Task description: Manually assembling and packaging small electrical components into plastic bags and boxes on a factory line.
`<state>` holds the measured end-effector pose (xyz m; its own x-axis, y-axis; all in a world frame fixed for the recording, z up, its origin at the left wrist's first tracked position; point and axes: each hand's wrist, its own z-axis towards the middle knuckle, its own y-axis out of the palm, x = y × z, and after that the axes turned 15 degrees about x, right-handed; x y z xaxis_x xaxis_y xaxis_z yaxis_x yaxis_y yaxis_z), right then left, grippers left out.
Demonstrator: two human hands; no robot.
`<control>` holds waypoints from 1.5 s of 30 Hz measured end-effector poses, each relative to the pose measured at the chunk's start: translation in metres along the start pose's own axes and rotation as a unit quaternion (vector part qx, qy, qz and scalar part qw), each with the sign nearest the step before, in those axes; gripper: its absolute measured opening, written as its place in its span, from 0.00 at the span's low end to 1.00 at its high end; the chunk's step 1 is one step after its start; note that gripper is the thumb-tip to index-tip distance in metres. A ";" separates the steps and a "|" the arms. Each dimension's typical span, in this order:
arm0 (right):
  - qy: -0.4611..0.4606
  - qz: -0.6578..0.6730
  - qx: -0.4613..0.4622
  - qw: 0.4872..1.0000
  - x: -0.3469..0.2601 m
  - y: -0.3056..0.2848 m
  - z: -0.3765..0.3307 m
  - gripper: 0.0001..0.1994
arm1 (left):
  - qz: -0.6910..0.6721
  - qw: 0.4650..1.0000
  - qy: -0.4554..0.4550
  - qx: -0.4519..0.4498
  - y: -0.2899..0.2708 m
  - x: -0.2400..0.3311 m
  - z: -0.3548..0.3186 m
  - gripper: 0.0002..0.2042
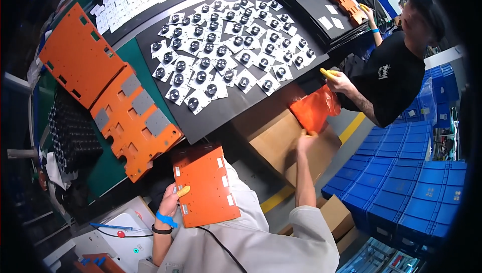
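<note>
On my lap rests a flat orange fixture board with small white pads along its edges. My left hand, a yellow cot on one finger, grips the board's left edge. To the right, my arm stretches over an open cardboard box. There my right hand is closed at the lower edge of an orange plastic bag; its fingertips are partly hidden. A co-worker's hand with yellow finger cots is just above the same bag.
Ahead, a black mat carries many white cards with round black parts. Left of it lie an orange panel and an orange tray with grey plates. Blue crates stack up at the right. A black cable crosses my lap.
</note>
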<state>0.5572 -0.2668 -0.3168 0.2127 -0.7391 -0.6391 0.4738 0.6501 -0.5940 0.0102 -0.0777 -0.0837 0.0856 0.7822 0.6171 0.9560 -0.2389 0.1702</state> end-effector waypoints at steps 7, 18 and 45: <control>0.090 -0.058 0.064 0.992 -0.062 0.058 0.130 0.64 | 0.005 1.000 -0.005 0.018 0.001 0.009 -0.001 0.17; 0.091 -0.042 -0.074 0.992 -0.042 0.075 0.153 0.21 | -0.017 1.000 0.009 -0.009 -0.003 0.001 0.010 0.19; -0.096 -0.232 0.048 0.967 -0.107 0.059 0.078 0.42 | -0.139 0.986 0.081 -0.032 -0.017 -0.022 -0.006 0.23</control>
<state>0.6295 -0.1628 -0.2455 0.1093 -0.9722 -0.2070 0.6310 0.2287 -0.7413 -0.0098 -0.0945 -0.0958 -0.2290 0.7210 0.6540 0.9163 -0.0671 0.3948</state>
